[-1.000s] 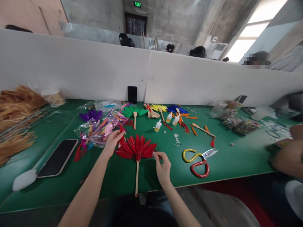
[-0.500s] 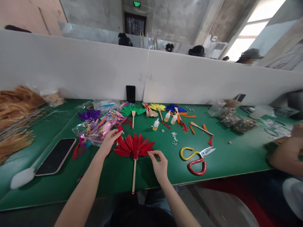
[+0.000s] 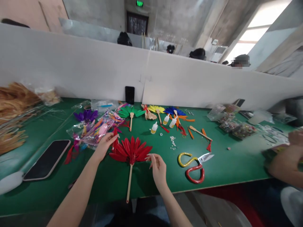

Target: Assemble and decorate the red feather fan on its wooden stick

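Note:
A red feather fan (image 3: 132,151) on a thin wooden handle lies in front of me, the handle's end reaching the table's near edge. Between the fingertips of my left hand (image 3: 104,146) is a loose red feather (image 3: 115,138), held upright by the fan's left side. My right hand (image 3: 158,167) is closed at the fan's right edge, thumb and fingertips on the outermost feather. Scissors (image 3: 196,167) with one yellow and one red handle lie open to the right. Small glue bottles (image 3: 154,127) and scattered white beads (image 3: 173,142) are beyond the fan.
Green (image 3: 131,113), yellow (image 3: 157,109) and blue (image 3: 174,111) feather fans lie farther back. Plastic bags of coloured feathers (image 3: 101,129) and a phone (image 3: 48,160) are on the left. Boxes of beads (image 3: 243,130) and another person's arm (image 3: 286,157) are at right. A white partition (image 3: 94,69) bounds the back.
The view has shifted slightly, and the things on the table appear a little lower and to the left. Both hands stay at the red fan, the left still with the feather.

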Tool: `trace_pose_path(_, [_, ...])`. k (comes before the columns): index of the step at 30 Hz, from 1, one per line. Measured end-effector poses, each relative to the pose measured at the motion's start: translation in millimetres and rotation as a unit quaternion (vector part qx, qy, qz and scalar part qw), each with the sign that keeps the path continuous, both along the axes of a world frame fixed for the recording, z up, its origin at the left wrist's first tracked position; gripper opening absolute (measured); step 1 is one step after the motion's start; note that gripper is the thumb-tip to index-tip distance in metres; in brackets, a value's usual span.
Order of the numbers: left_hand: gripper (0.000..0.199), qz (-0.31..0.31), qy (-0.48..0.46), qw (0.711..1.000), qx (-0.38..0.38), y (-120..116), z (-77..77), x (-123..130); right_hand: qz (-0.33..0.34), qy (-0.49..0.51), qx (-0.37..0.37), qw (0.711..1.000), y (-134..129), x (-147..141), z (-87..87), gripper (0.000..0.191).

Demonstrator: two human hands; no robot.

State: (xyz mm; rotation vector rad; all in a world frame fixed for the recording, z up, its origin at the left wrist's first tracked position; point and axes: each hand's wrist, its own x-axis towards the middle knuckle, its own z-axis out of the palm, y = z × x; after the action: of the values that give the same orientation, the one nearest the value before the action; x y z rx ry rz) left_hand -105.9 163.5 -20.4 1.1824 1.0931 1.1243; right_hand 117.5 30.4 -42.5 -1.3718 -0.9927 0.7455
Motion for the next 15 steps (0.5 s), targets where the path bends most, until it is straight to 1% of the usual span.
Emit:
trace_pose_path(2, [0.029, -0.001, -0.011, 1.0, -0.01, -2, 1.9, 1, -0.053, -0.023, -0.004, 0.998, 15, 17, 4.4, 0.03])
trace_pose_path(3, [0.028, -0.005, -0.017, 1.0, -0.018, -3, 3.8, 1, -0.063, -0.032, -0.003, 0.998, 25, 27, 6.6, 0.031])
trace_pose_path(5, [0.027, -0.027, -0.034, 0.999, -0.027, -6, 8.5, 2, -0.06, -0.06, -0.008, 0.996, 49, 48, 8.6, 0.037])
trace_pose_path(7, [0.025, -0.061, -0.054, 0.996, -0.029, -10, 13.0, 1, -0.066, -0.117, 0.004, 0.991, 75, 65, 5.6, 0.041])
trace_pose_path(8, [0.024, -0.077, -0.063, 0.995, -0.03, -12, 14.4, 0, -0.066, -0.14, 0.012, 0.988, 87, 70, 2.3, 0.045])
trace_pose_path(10, [0.022, -0.091, -0.079, 0.992, -0.036, -15, 14.8, -2, -0.063, -0.174, 0.02, 0.983, 109, 74, -6.1, 0.07])
trace_pose_path(11, [0.022, -0.09, -0.087, 0.991, -0.042, -16, 14.0, -2, -0.054, -0.185, 0.02, 0.981, 118, 73, -10.0, 0.074])
trace_pose_path(12, [0.023, -0.085, -0.097, 0.99, -0.047, -17, 12.9, -3, -0.05, -0.195, 0.021, 0.979, 125, 71, -13.0, 0.072])
trace_pose_path(13, [0.023, -0.081, -0.107, 0.99, -0.052, -18, 12.1, -3, -0.044, -0.205, 0.022, 0.978, 131, 69, -14.6, 0.066])
trace_pose_path(15, [0.021, -0.078, -0.118, 0.988, -0.057, -23, 12.9, -2, -0.034, -0.214, 0.024, 0.976, 139, 63, -12.9, 0.049])
